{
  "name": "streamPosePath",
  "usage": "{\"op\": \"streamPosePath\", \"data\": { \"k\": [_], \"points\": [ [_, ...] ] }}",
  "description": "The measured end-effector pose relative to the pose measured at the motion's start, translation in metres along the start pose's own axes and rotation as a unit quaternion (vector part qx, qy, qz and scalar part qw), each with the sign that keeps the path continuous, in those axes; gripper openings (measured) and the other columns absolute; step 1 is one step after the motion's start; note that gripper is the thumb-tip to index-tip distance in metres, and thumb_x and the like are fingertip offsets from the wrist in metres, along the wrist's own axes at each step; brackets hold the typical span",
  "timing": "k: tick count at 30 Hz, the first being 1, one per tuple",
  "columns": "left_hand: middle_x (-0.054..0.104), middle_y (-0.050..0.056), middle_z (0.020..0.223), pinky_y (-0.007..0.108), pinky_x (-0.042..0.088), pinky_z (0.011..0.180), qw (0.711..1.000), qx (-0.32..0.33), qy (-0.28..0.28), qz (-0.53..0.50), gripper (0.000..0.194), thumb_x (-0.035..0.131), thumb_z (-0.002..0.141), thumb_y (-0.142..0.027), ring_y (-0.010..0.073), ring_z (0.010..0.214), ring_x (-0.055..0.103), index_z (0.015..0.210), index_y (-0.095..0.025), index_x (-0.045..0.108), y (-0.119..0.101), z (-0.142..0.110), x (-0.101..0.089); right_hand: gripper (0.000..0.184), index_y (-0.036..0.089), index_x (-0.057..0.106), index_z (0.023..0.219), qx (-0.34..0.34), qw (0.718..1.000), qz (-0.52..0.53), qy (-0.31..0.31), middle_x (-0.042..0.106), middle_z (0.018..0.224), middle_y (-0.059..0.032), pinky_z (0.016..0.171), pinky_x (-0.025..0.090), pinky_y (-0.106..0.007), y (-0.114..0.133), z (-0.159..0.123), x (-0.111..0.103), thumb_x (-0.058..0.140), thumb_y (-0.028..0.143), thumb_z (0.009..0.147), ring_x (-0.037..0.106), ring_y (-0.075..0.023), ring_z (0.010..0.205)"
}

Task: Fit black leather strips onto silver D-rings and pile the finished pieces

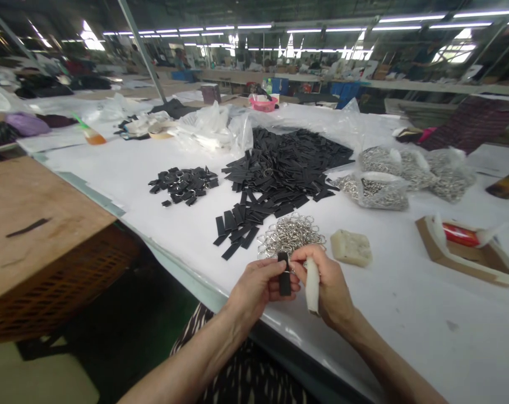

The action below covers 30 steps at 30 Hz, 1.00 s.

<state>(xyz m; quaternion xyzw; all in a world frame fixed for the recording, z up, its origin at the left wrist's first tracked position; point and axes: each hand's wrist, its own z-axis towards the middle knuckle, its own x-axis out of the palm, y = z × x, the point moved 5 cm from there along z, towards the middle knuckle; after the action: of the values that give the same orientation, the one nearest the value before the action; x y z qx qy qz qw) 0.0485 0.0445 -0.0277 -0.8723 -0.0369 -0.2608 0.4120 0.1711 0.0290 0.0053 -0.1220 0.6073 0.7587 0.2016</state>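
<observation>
My left hand (260, 283) pinches a short black strip (284, 283) upright between thumb and fingers, just over the table's front edge. A thin metal ring (286, 272) crosses the strip's middle. Closed around a pale, white-wrapped tool (312, 286), my right hand (328, 280) has its thumb and forefinger at the ring's right side. The tool's working end is hidden, so its kind cannot be told. Right behind both hands lies a heap of silvery metal rings (294, 231). Beyond it spreads a large pile of flat black strips (288, 163).
A smaller pile of black pieces with rings (184, 184) lies left. Clear bags of metal rings (383, 191) stand right. Nearer are a yellowish block (351, 247) and a cardboard tray (456, 268) holding a red roll. A wooden board (40, 224) adjoins the white table (406, 336).
</observation>
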Motion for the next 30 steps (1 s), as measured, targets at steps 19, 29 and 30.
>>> {"op": "streamPosePath", "data": {
  "k": [19, 29, 30],
  "points": [
    [0.064, 0.002, 0.06, 0.029, 0.05, 0.064, 0.984, 0.088, -0.056, -0.145, 0.014, 0.07, 0.066, -0.017, 0.0137, 0.054, 0.061, 0.065, -0.013, 0.057, 0.007, 0.002, -0.007, 0.006, 0.022, 0.054, 0.081, -0.105, 0.993, -0.058, 0.004, 0.062, 0.082, -0.0016, 0.063, 0.044, -0.028, 0.01, -0.008, 0.012, 0.051, 0.017, 0.081, 0.056, -0.0151, 0.069],
    [0.069, 0.005, 0.078, 0.03, 0.046, 0.079, 0.98, 0.197, 0.012, 0.039, 0.018, 0.059, 0.079, -0.027, 0.0156, 0.073, 0.061, 0.086, -0.012, 0.066, 0.001, -0.012, 0.008, 0.012, 0.021, 0.045, 0.081, 0.056, 0.996, 0.074, -0.008, 0.054, 0.074, 0.0018, 0.058, 0.041, -0.026, 0.007, -0.001, 0.001, 0.055, 0.016, 0.077, 0.051, -0.0132, 0.063],
    [0.068, 0.004, 0.077, 0.029, 0.046, 0.078, 0.978, 0.201, 0.008, 0.054, 0.016, 0.061, 0.078, -0.024, 0.0146, 0.072, 0.061, 0.086, -0.012, 0.066, 0.0, -0.013, 0.008, 0.013, 0.021, 0.044, 0.08, 0.062, 0.994, 0.089, -0.005, 0.054, 0.074, 0.0019, 0.057, 0.041, -0.026, 0.007, 0.0, 0.001, 0.055, 0.016, 0.076, 0.05, -0.0131, 0.062]
  ]
}}
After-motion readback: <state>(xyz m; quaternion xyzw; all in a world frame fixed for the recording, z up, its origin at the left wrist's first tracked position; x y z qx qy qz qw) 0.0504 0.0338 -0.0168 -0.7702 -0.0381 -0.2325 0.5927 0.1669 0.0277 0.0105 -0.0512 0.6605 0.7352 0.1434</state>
